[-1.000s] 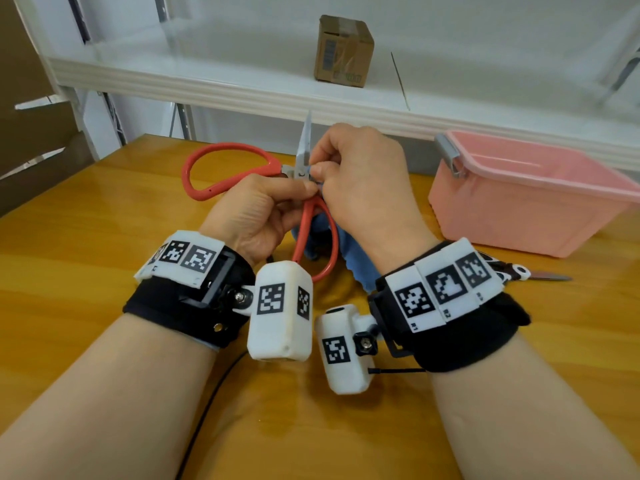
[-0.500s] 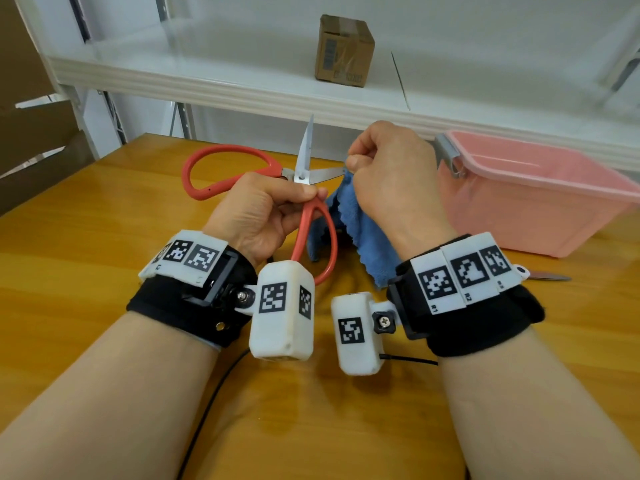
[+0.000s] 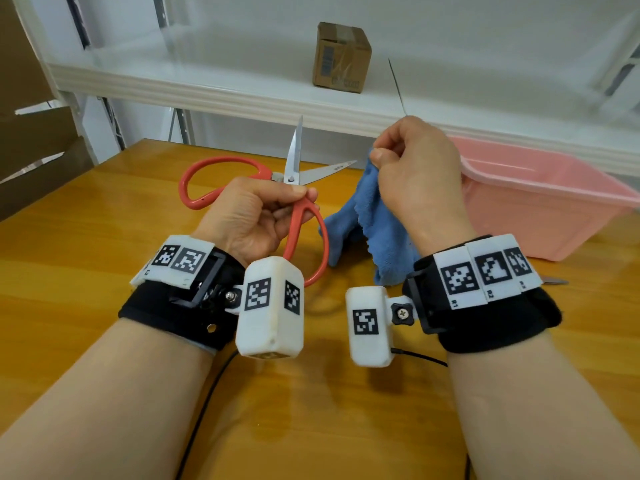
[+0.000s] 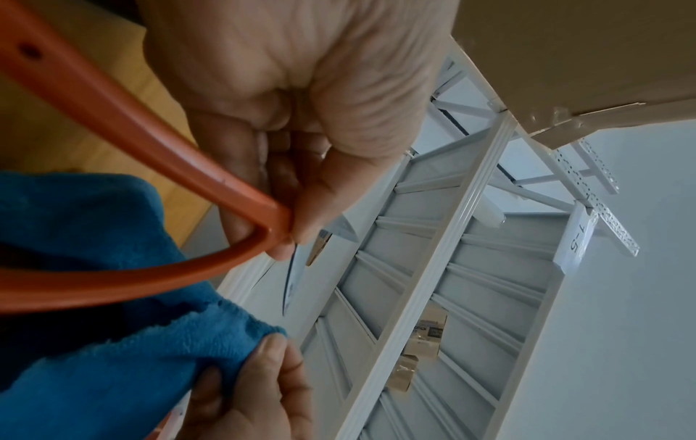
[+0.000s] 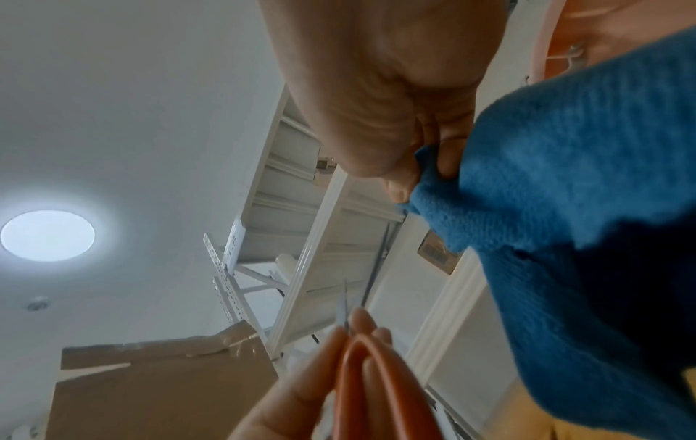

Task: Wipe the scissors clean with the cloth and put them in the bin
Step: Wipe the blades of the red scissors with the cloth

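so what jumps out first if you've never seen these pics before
Probably the red-handled scissors, blades spread open above the wooden table, gripped near the pivot by the left hand. Just to their right, the right hand pinches a blue cloth that hangs down clear of the blades. Behind it sits the pink bin.

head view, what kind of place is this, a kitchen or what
Probably a storeroom or workshop corner, not a kitchen: a wooden table against white metal shelving holding a taped cardboard box, with flattened cardboard alongside.
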The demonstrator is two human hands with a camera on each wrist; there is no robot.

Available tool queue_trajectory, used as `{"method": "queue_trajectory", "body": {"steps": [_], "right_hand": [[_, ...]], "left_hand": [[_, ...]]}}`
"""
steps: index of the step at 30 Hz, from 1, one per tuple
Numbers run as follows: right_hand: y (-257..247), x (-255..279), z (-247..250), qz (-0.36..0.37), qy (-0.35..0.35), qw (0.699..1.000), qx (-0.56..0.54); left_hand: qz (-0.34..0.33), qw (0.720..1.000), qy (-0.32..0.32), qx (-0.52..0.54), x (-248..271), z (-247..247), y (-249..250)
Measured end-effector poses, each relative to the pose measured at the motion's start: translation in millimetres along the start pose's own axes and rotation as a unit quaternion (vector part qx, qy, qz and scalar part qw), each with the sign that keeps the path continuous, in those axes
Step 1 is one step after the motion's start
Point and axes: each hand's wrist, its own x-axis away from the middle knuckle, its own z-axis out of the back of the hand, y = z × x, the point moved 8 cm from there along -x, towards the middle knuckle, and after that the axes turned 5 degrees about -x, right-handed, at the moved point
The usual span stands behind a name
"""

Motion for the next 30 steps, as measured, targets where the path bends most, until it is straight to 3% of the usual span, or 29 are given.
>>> {"method": "queue_trajectory", "body": {"steps": [10, 20, 30], "right_hand": [[-4, -1, 9, -0.013, -0.011, 0.999, -0.037], [-53, 27, -29, 0.099, -0.093, 0.99, 0.036], [-24, 14, -17, 0.043, -0.061, 0.995, 0.065]], "left_hand": [[-0.003, 1.0, 0.001, 0.025, 0, 2, 1], [-0.028, 0.999, -0.002, -0.034, -1, -2, 1], [-0.024, 0.998, -0.006, -0.055, -1, -6, -1]]}}
